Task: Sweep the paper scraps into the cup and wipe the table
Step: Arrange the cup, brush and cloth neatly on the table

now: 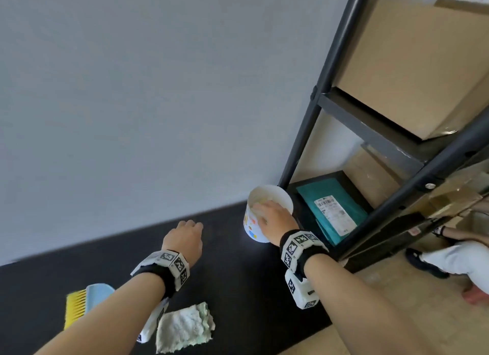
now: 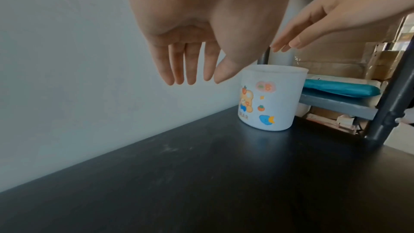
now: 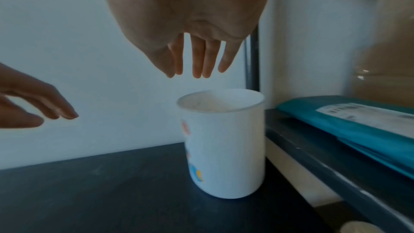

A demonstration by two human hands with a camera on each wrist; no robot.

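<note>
The cup [image 1: 267, 214] stands upright on the dark bench [image 1: 238, 280], directly under the fingers of the right hand [image 1: 272, 218], which hangs palm-down over its mouth, released and holding nothing; the left hand [image 1: 184, 239] hovers over bare bench to the left of the cup, well apart from it, equally slack and empty. The cup's long axis is vertical, so whatever goes in must drop from above, and the right hand is plainly the nearer one. The cloth [image 1: 185, 328] lies back beside the left forearm, with a yellow brush [image 1: 75, 305] on that forearm's far side, so wiping looks like the next step and the left hand is better placed to take the cloth. The right wrist view shows the cup's rim and pale inside; whether scraps lie there I cannot tell. The head view alone shows cloth and brush; the left wrist view shows the bear print and faint smears on the bench
</note>
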